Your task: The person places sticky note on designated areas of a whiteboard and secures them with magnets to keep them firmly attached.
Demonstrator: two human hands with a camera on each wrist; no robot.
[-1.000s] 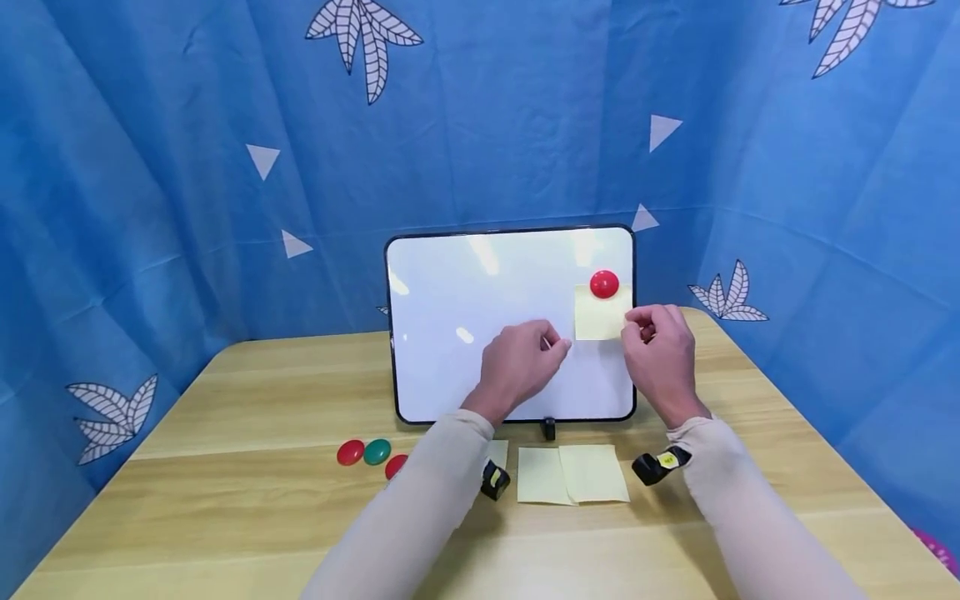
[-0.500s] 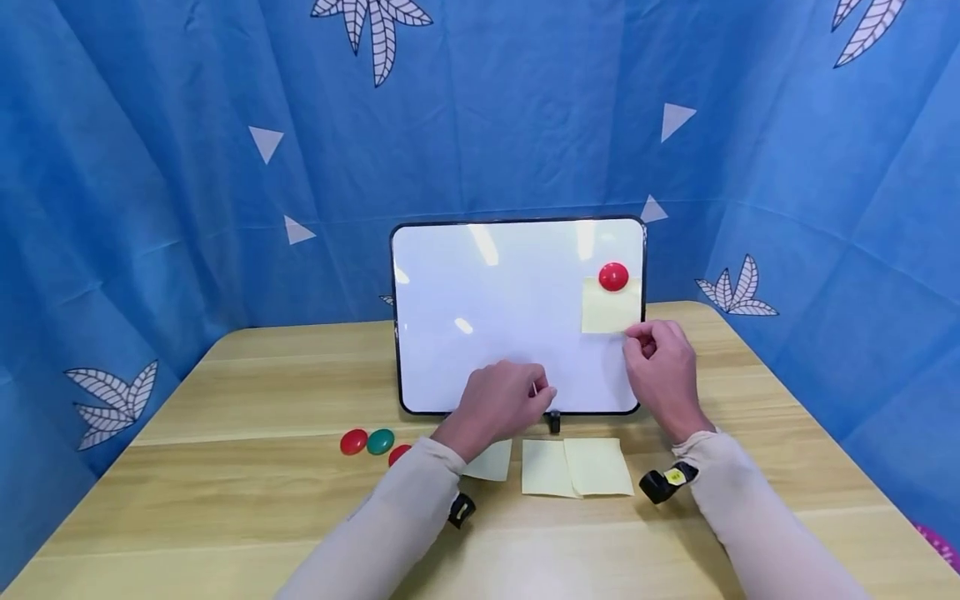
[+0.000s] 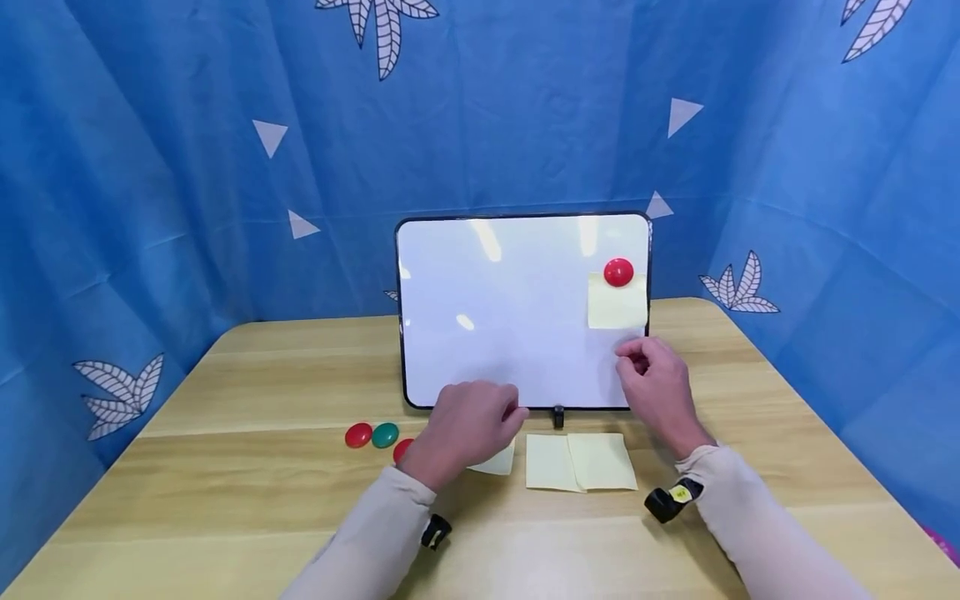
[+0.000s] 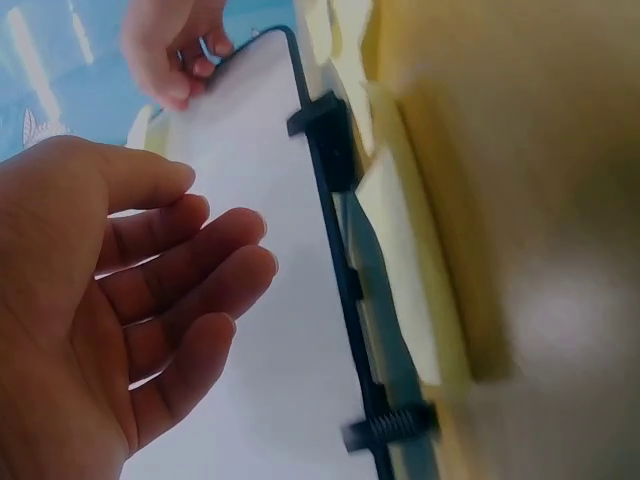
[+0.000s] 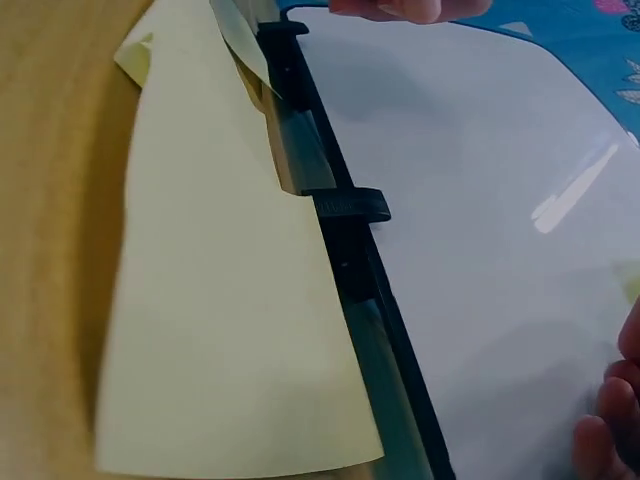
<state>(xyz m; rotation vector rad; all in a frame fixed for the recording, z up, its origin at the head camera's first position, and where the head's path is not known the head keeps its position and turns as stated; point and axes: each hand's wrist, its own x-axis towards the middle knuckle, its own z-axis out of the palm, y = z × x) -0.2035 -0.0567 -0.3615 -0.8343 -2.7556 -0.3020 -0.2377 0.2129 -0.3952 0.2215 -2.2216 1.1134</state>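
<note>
The upper yellow note, under a red disc, lies on the whiteboard, just above the right hand. The right hand is loosely curled and holds nothing visible. The left hand, fingers loosely bent, is unloaded before the board's lower edge. Overlapping lower notes lie on the surface between both hands; a green disc lies left of the left hand.

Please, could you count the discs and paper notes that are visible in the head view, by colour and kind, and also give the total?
Red discs: 3 (one on the whiteboard, two on the table)
Green disc: 1
Pale yellow notes: 4 (one on the whiteboard, three on the table)
Total: 8
</note>
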